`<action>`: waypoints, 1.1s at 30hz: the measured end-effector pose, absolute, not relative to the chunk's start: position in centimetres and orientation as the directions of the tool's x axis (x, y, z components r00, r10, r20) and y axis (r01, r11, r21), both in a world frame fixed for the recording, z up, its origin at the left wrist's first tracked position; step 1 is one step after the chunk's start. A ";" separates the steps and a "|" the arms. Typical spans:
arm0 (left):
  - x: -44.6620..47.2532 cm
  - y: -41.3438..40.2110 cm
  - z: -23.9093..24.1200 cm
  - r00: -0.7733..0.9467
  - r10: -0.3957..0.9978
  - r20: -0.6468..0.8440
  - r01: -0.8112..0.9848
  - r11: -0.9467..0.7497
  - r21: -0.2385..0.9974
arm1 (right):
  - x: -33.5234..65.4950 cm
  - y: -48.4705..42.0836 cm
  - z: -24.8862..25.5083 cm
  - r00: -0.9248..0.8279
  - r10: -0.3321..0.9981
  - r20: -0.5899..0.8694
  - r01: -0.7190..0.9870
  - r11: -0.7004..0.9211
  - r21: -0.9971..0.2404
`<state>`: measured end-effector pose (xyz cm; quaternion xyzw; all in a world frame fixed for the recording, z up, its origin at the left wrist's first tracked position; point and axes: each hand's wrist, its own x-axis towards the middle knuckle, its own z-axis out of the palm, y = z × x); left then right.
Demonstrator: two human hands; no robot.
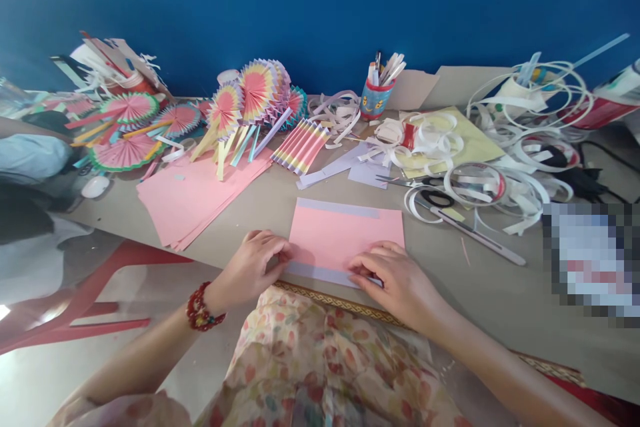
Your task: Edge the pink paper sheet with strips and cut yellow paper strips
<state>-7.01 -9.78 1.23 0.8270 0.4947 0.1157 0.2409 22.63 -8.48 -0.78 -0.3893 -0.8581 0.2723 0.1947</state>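
Observation:
A pink sheet of paper (pixel 345 233) with lilac strips along its far and near edges lies on the table in front of me. My left hand (pixel 253 267), fingers bent, pinches the sheet's near left corner. Curled over the near right edge, my right hand (pixel 395 280) presses and pinches the lilac strip there. A red bead bracelet (pixel 200 308) circles my left wrist.
A stack of pink sheets (pixel 195 197) lies to the left, with several finished paper fans (pixel 250 100) and a folded pleated piece (pixel 300 145) behind. Scissors (pixel 417 181), white paper strips and tape rings (pixel 475 183) crowd the right. A pen cup (pixel 376 99) stands by the blue wall.

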 end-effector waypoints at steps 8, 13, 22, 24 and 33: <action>-6.8 -9.9 1.4 0.489 0.871 -0.039 0.770 -0.411 0.488 | 22.5 -8.6 -0.6 -0.624 0.776 0.096 0.585 0.544 -0.602; -6.8 -10.0 1.4 0.487 0.872 -0.039 0.771 -0.408 0.489 | 22.6 -8.7 -0.8 -0.621 0.777 0.102 0.589 0.548 -0.594; -6.8 -10.0 1.5 0.485 0.874 -0.036 0.771 -0.407 0.490 | 22.6 -8.8 -0.8 -0.624 0.776 0.092 0.596 0.549 -0.586; -6.8 -10.0 1.4 0.486 0.873 -0.037 0.771 -0.408 0.489 | 22.6 -8.7 -0.8 -0.623 0.777 0.095 0.594 0.548 -0.589; -6.7 -10.1 1.3 0.479 0.877 -0.035 0.778 -0.406 0.480 | 22.5 -8.7 -0.7 -0.631 0.772 0.074 0.612 0.554 -0.564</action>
